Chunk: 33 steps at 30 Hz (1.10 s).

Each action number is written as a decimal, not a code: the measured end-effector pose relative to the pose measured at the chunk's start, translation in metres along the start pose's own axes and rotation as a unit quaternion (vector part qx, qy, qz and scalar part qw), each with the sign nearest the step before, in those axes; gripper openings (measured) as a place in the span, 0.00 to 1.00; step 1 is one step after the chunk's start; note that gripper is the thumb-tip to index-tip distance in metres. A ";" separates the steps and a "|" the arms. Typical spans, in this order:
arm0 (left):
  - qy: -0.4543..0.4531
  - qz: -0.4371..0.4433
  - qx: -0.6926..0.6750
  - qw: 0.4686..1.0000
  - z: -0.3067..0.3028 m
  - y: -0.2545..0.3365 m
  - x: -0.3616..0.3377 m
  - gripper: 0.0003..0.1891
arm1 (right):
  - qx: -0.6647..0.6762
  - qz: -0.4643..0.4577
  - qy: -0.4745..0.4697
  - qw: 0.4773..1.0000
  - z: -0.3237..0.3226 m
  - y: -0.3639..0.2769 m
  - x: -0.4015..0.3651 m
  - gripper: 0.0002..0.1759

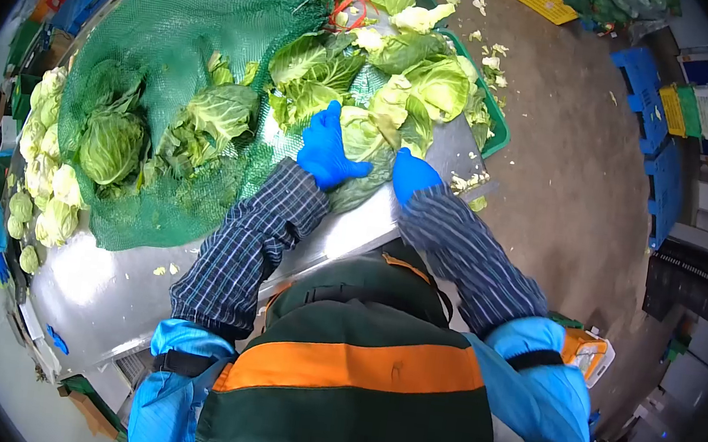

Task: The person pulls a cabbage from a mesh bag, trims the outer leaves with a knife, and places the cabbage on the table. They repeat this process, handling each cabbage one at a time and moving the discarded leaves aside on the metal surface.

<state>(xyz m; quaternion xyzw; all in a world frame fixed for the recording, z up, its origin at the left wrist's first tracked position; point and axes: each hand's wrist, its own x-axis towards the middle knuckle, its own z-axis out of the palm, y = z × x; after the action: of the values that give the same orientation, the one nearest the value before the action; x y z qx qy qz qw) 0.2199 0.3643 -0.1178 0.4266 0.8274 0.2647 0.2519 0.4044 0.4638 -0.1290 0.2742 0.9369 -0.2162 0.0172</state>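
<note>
The left hand (327,152) and the right hand (413,177) are both covered to the wrist by bright blue rubber gloves (320,134). The forearms are in dark navy plaid shirt sleeves (251,244) crossed with thin pale lines and rumpled towards the cuffs. Above the elbows come smooth light blue oversleeves (548,392), each cinched by a black elastic band (535,359). Over the chest lies a dark green bib apron (360,322), with one broad orange stripe (354,369) running across it and a thin orange edging near the neck.
</note>
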 end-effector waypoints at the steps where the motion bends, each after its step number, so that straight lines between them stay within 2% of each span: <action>1: 0.007 0.001 0.003 1.000 -0.001 -0.005 -0.004 0.65 | 0.000 -0.006 0.005 1.000 0.005 0.008 0.006 0.15; 3: 0.045 0.061 -0.061 0.995 0.005 -0.029 -0.013 0.64 | 0.029 0.124 -0.097 0.987 0.010 0.017 0.021 0.22; 4: 0.073 0.109 -0.113 0.985 0.006 -0.041 -0.021 0.64 | 0.043 0.129 -0.123 0.983 0.000 0.017 0.015 0.26; 5: 0.081 0.106 -0.113 0.985 0.004 -0.050 -0.029 0.64 | 0.040 0.121 -0.123 0.984 0.002 0.019 0.012 0.26; 7: 0.069 0.148 -0.168 0.972 -0.004 -0.066 -0.052 0.63 | 0.115 0.144 -0.054 0.981 0.017 0.015 0.004 0.28; 8: 0.048 0.129 -0.183 0.974 -0.012 -0.068 -0.066 0.59 | 0.119 0.156 -0.055 0.979 0.013 0.003 0.001 0.31; 9: -0.014 0.066 -0.369 0.927 -0.005 -0.075 -0.078 0.56 | 0.105 0.153 -0.048 0.981 0.007 -0.012 -0.005 0.32; 10: -0.072 0.018 -0.536 0.841 0.000 -0.078 -0.086 0.54 | 0.088 0.146 -0.030 0.985 0.000 -0.027 -0.008 0.33; 11: -0.023 -0.004 -0.525 0.851 -0.008 -0.060 -0.096 0.53 | 0.136 0.112 -0.011 0.984 0.010 -0.027 -0.017 0.33; 12: 0.064 0.014 -0.463 0.884 -0.006 -0.053 -0.088 0.53 | 0.076 0.106 0.028 0.991 0.014 -0.040 -0.014 0.33; 13: 0.123 0.017 -0.386 0.914 -0.008 -0.050 -0.073 0.52 | 0.140 0.124 0.021 0.982 0.022 -0.042 -0.011 0.33; 14: 0.151 -0.032 -0.425 0.892 0.002 -0.052 -0.057 0.51 | 0.206 0.103 0.056 0.972 0.026 -0.050 -0.010 0.32; 15: 0.169 -0.016 -0.424 0.889 0.015 -0.058 -0.037 0.50 | 0.120 0.060 0.062 0.989 0.028 -0.052 -0.009 0.32; 16: 0.165 -0.009 -0.233 0.958 -0.005 -0.047 -0.033 0.48 | 0.117 0.082 0.043 0.989 0.022 -0.062 -0.005 0.32; 18: 0.173 0.012 -0.177 0.969 -0.009 -0.051 -0.031 0.47 | 0.119 0.145 0.015 0.982 0.013 -0.077 -0.002 0.32; 19: 0.156 0.043 -0.213 0.964 -0.002 -0.066 -0.026 0.46 | 0.125 0.181 0.007 0.976 0.013 -0.078 0.000 0.31; 21: 0.161 0.006 -0.229 0.960 -0.009 -0.066 -0.038 0.45 | 0.134 0.158 0.044 0.977 0.017 -0.068 0.002 0.32; 23: 0.185 0.010 -0.274 0.944 0.004 -0.084 -0.044 0.45 | 0.146 0.148 0.069 0.976 0.021 -0.048 0.009 0.32; 25: 0.204 0.013 -0.316 0.926 0.011 -0.103 -0.050 0.45 | 0.193 0.118 0.155 0.962 0.025 -0.014 0.027 0.31; 27: 0.175 0.020 -0.462 0.869 0.014 -0.119 -0.065 0.45 | 0.217 0.216 0.154 0.939 0.023 0.029 0.056 0.30; 29: 0.172 0.016 -0.496 0.851 0.023 -0.117 -0.081 0.45 | 0.226 0.245 0.258 0.907 -0.018 0.045 0.067 0.29; 30: 0.197 0.031 -0.488 0.850 0.029 -0.114 -0.088 0.45 | 0.225 0.253 0.257 0.905 -0.038 0.029 0.059 0.29; 32: 0.235 0.068 -0.443 0.862 0.043 -0.117 -0.087 0.46 | 0.267 0.112 0.217 0.932 -0.074 -0.020 0.050 0.29; 33: 0.231 0.070 -0.447 0.861 0.041 -0.112 -0.087 0.46 | 0.340 0.048 0.156 0.926 -0.065 -0.032 0.048 0.31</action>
<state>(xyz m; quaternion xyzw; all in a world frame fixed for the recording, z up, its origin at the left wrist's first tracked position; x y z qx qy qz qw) 0.2266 0.2444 -0.2048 0.2513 0.6226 0.7141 0.1982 0.3523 0.4913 -0.0653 0.3384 0.7834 -0.4755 -0.2136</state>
